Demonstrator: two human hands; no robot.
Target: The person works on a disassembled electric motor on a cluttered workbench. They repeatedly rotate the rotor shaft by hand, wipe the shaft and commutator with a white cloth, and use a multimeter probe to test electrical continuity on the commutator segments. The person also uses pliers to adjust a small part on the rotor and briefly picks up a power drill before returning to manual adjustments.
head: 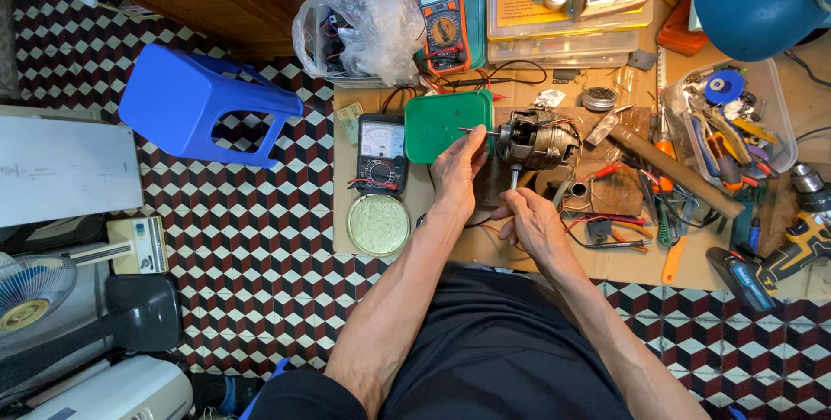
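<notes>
i see the small electric motor point(538, 138) lying on the cardboard sheet point(511, 251) just right of the green plastic lid point(441, 123), its thin steel shaft pointing left, so its long axis runs left to right; the body is a dull grey metal drum with coppery windings. my left hand point(459, 173) pinches narrow around the shaft's tip, while my right hand point(532, 221) is closed around a slim upright tool point(516, 179) whose tip meets the motor's underside. a black analog multimeter point(382, 154) sits well left.
</notes>
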